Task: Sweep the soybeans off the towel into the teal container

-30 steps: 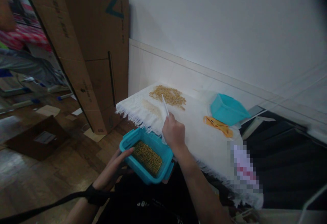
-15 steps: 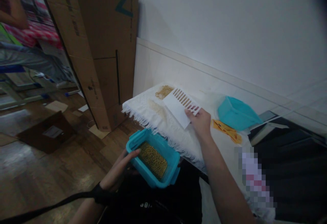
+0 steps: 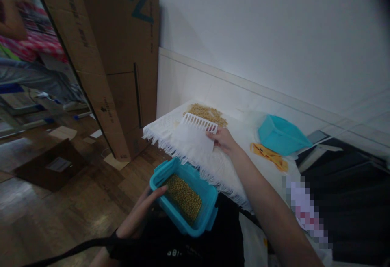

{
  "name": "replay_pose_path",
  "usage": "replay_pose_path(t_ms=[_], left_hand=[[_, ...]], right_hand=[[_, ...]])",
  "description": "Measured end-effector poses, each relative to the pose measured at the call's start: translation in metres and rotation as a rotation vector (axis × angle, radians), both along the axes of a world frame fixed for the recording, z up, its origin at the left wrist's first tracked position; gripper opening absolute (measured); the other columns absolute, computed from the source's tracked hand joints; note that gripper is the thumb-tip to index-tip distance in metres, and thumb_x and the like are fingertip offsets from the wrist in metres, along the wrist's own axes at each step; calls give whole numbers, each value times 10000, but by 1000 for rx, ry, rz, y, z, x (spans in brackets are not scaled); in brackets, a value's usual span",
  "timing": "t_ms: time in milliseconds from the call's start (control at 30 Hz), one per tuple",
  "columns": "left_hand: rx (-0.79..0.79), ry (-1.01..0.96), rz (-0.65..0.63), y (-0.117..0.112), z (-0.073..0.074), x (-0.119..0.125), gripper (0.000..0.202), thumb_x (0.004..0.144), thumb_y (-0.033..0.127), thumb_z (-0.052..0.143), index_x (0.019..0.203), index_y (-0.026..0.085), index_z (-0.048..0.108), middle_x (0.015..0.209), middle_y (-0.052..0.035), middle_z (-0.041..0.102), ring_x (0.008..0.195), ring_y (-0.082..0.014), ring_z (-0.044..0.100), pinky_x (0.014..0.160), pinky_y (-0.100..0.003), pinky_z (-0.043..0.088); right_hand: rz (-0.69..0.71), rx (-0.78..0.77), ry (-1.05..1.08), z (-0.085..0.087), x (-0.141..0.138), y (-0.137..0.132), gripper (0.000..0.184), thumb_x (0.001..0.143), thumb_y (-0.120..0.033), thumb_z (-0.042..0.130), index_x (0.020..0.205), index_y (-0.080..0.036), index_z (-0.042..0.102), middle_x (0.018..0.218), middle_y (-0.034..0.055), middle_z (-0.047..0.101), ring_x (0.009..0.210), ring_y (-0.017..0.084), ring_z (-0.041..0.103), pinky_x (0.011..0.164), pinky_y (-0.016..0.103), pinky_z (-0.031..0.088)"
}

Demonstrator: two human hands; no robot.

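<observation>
white cloth [image 3: 225, 169] at 12 o'clock. slotted white card [image 3: 195, 137], clamped in right hand [image 3: 224, 139], just shifted toward 9, exposing more bean pile [image 3: 210, 114] beyond. left hand [image 3: 146, 202]: thumb over blue box [image 3: 209, 200] rim, 6 o'clock, other fingers hidden.

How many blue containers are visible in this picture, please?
2. One blue container, with beans inside, is in the left hand; the other container stands beside the orange item.
</observation>
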State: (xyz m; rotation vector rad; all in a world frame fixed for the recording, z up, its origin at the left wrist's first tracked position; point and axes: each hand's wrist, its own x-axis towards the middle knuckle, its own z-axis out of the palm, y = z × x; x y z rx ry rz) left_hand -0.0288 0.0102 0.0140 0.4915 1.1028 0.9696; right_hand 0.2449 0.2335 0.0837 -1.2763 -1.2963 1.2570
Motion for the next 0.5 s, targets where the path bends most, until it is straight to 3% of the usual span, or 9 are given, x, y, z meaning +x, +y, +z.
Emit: replay_pose_path(t_ms=[167,267,433,500], left_hand=[[-41,16,-2,1,0,1,788,808,577,860,1503,295,619,1486,-132,740,1349,-432,691,907,-480,655],[-37,19,-30,2,-9,0,765,825,564,842,1502,298,606,1466,-128,748,1332,-423,702,878,-466,656],[-64,-9,-7,1,-41,9,800,826,381,832,1553,273,516,1479,-145,733,1311,-390,717,905,-457,648],[-67,-71,-17,0,-49,15,835,821,397,833,1580,299,497,1495,-134,725,1324,-398,711,956,-492,639]], right_hand=[[-40,23,0,1,-5,16,570,430,-478,1003,866,-214,748,812,36,794,723,238,721,619,349,594],[-97,91,60,1,13,13,575,498,-525,976,918,-207,748,821,41,786,753,245,729,657,361,598],[-501,305,100,-6,83,3,598,560,-618,907,946,-217,689,822,19,751,778,235,698,697,374,578],[-633,412,23,-14,110,0,578,609,-675,844,919,-223,660,832,21,735,808,237,680,719,372,561]])
